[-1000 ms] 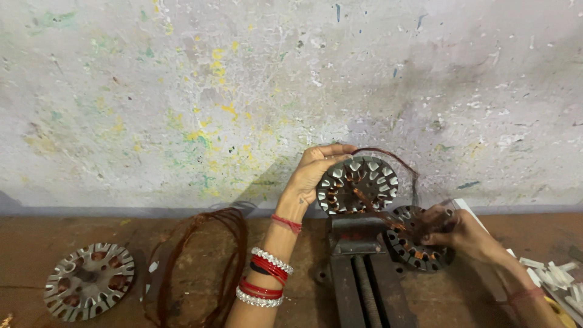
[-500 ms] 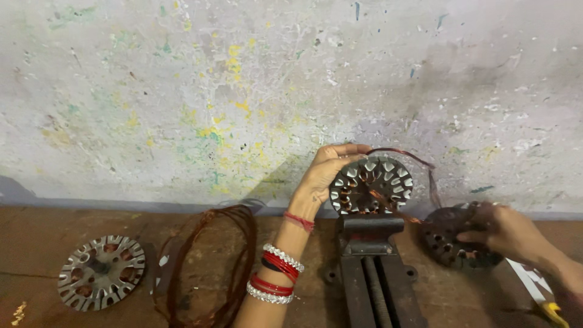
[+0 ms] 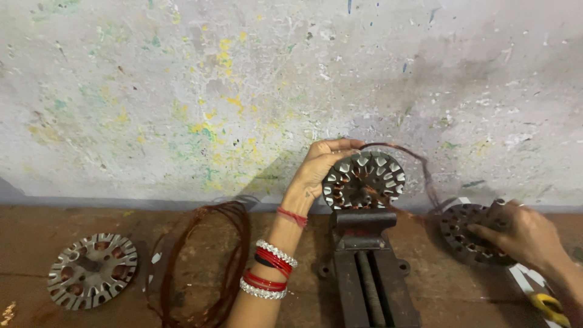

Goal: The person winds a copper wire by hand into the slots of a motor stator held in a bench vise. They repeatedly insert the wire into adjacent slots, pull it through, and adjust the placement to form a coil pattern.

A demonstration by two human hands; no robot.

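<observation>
Presently, items as they stand on the wooden bench [image 3: 73, 225] against the paint-flecked wall [image 3: 182, 91]:

- Left hand [image 3: 319, 170]: raised, fingers curled over the upper left rim of the clamped stator core [image 3: 363, 180], steadying it; grip closed on the rim.
- Clamped stator core: round, toothed, metal, standing on edge in the jaws of the bench vise [image 3: 367, 273], partly wound with copper.
- Copper wire [image 3: 419, 167]: a thin strand arcs from the top of the clamped core down to the right, toward the second piece.
- Right hand [image 3: 525, 234]: palm down, fingers spread loosely over the second stator core [image 3: 467, 234], which lies flat just right of the vise; touching it, but whether it grips cannot be told.
- Spare stator core [image 3: 92, 270]: flat, far left, untouched.
- Loose wire coil [image 3: 203, 261]: reddish loops lying between the spare core and the left forearm.
- Step in hand, judged: winding or linking wire at the vise-held core.
- Next move, judged: calls for a firm hold on the rim and even tension on the strand, free of the teeth.
</observation>
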